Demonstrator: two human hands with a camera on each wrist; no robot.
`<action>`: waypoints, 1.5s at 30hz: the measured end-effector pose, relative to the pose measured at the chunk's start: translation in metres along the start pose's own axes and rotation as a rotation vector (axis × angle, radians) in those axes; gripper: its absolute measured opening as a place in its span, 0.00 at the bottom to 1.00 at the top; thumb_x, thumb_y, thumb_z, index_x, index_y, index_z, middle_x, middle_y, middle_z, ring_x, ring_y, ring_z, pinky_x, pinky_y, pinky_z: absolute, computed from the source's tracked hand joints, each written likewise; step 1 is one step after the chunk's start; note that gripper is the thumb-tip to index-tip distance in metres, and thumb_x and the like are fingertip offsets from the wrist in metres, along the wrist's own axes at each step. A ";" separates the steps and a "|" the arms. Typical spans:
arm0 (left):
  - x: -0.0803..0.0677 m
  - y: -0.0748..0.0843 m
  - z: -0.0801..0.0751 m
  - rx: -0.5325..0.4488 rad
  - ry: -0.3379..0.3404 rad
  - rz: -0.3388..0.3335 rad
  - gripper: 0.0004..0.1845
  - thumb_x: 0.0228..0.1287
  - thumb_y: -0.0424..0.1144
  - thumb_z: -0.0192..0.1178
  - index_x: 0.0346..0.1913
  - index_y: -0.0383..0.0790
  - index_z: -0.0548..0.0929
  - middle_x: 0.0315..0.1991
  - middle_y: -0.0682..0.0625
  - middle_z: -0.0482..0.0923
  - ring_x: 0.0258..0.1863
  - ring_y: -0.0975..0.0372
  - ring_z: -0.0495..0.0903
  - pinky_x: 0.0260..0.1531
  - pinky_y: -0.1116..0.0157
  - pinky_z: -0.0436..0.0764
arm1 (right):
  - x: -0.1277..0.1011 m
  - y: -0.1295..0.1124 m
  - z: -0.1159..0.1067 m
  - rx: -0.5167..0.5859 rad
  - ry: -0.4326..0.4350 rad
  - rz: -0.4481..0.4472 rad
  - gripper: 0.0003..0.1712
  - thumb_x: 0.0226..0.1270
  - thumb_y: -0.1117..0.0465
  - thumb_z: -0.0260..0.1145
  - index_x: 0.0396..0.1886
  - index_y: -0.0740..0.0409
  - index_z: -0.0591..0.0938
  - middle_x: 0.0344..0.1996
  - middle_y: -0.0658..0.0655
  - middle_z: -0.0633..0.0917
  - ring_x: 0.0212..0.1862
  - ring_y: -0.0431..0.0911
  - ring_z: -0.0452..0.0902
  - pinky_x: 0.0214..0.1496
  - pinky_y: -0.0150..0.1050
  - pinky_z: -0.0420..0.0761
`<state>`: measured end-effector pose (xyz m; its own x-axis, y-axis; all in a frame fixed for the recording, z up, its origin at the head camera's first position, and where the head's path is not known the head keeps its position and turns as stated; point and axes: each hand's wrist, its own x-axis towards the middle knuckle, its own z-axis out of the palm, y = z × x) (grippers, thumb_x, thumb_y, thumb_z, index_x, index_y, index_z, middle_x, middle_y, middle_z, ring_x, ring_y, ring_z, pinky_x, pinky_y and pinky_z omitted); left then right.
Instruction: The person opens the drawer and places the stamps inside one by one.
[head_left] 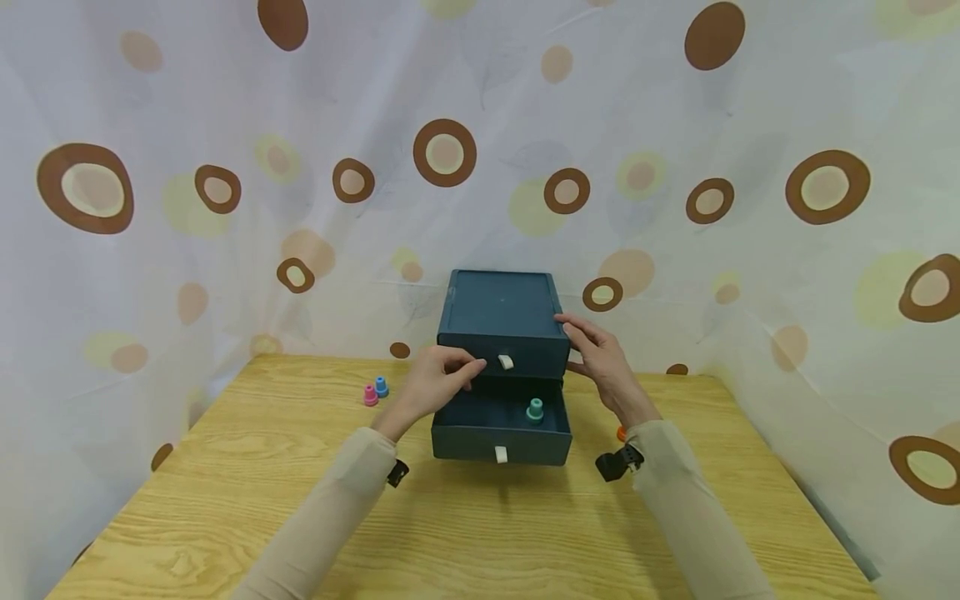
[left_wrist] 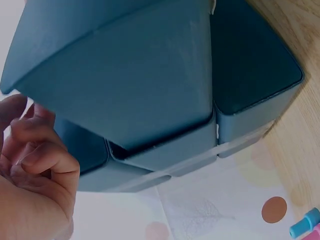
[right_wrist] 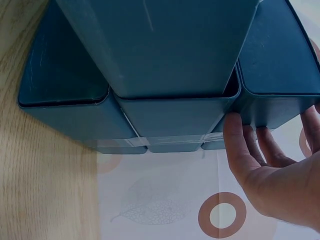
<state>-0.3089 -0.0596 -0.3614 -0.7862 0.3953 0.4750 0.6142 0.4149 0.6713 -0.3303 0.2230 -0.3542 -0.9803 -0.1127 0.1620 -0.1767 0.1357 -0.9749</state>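
A dark blue drawer cabinet (head_left: 501, 304) stands at the back of the table. Its pulled-out drawer (head_left: 487, 443) has a white pull tab and carries a teal stepped peg (head_left: 535, 410). Above it, the top drawer front (head_left: 468, 350) is pushed in and bears its own white tab (head_left: 506, 362). My left hand (head_left: 438, 383) hovers just left of that tab, fingers loosely curled, nothing between them. In the left wrist view its fingers (left_wrist: 47, 157) show by the pulled-out drawer's corner. My right hand (head_left: 607, 362) rests its extended fingertips on the cabinet's right side.
A pink peg (head_left: 371, 395) and a blue peg (head_left: 382, 387) stand left of the cabinet. An orange piece (head_left: 621, 433) shows partly behind the right wrist. Clear tape (right_wrist: 170, 140) runs across the tiers' sides. A patterned curtain (head_left: 480, 225) hangs right behind the cabinet.
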 end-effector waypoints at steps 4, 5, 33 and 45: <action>-0.002 -0.005 -0.005 -0.007 0.040 -0.017 0.17 0.70 0.46 0.60 0.31 0.37 0.88 0.19 0.52 0.79 0.22 0.61 0.77 0.27 0.65 0.77 | 0.000 0.000 0.000 0.002 0.006 0.000 0.31 0.76 0.43 0.53 0.71 0.51 0.70 0.76 0.55 0.59 0.75 0.58 0.58 0.67 0.60 0.70; -0.003 -0.007 -0.006 -0.008 0.050 -0.022 0.17 0.70 0.47 0.60 0.31 0.37 0.88 0.18 0.52 0.79 0.22 0.61 0.77 0.28 0.65 0.77 | 0.000 0.000 0.000 0.003 0.007 0.000 0.31 0.76 0.43 0.53 0.71 0.51 0.70 0.76 0.55 0.59 0.75 0.58 0.57 0.67 0.60 0.70; -0.028 -0.055 -0.036 -0.240 0.067 -0.219 0.19 0.70 0.50 0.59 0.29 0.38 0.85 0.24 0.43 0.82 0.19 0.54 0.77 0.24 0.61 0.80 | -0.001 0.001 0.000 -0.001 0.006 0.004 0.29 0.77 0.44 0.52 0.72 0.51 0.69 0.76 0.56 0.59 0.75 0.58 0.57 0.68 0.60 0.69; -0.034 -0.075 -0.051 -0.245 0.069 -0.336 0.20 0.70 0.53 0.58 0.32 0.39 0.86 0.27 0.45 0.82 0.21 0.58 0.78 0.18 0.67 0.71 | -0.001 0.000 -0.002 -0.007 0.006 0.005 0.30 0.76 0.43 0.52 0.72 0.50 0.70 0.76 0.55 0.60 0.74 0.58 0.58 0.67 0.59 0.70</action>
<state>-0.3316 -0.1455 -0.3989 -0.9478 0.2122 0.2382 0.2954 0.3013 0.9066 -0.3297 0.2246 -0.3536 -0.9818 -0.1057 0.1578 -0.1721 0.1435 -0.9746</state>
